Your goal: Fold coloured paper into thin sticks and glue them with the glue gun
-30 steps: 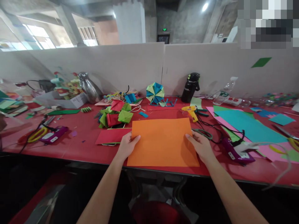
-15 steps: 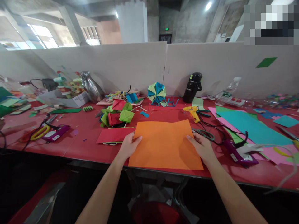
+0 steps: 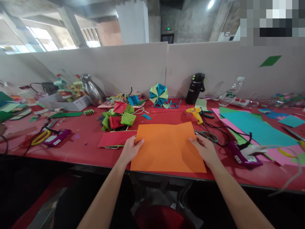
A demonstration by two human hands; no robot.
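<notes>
An orange sheet of paper [image 3: 168, 148] is held between my two hands at the table's front edge, its far edge slightly raised and bent. My left hand [image 3: 132, 148] pinches the sheet's left edge, thumb on top and fingers underneath. On the opposite edge my right hand [image 3: 204, 149] grips in the same way. Left of my left hand lies a red paper piece [image 3: 116, 139] over something green and white. Behind it is a pile of folded red and green paper pieces [image 3: 119, 117].
A yellow glue gun [image 3: 195, 114] with a black cord lies beyond my right hand, near scissors [image 3: 207, 136] and a purple power strip [image 3: 244, 156]. A paper wheel [image 3: 159, 95] and black bottle [image 3: 195, 88] stand behind. Coloured sheets [image 3: 259, 127] cover the right. Another person's hand [image 3: 3, 128] shows far left.
My hands and the orange sheet hold nearly the same pose. The view shifts slightly, and another person's hand has come into sight at the far left.
</notes>
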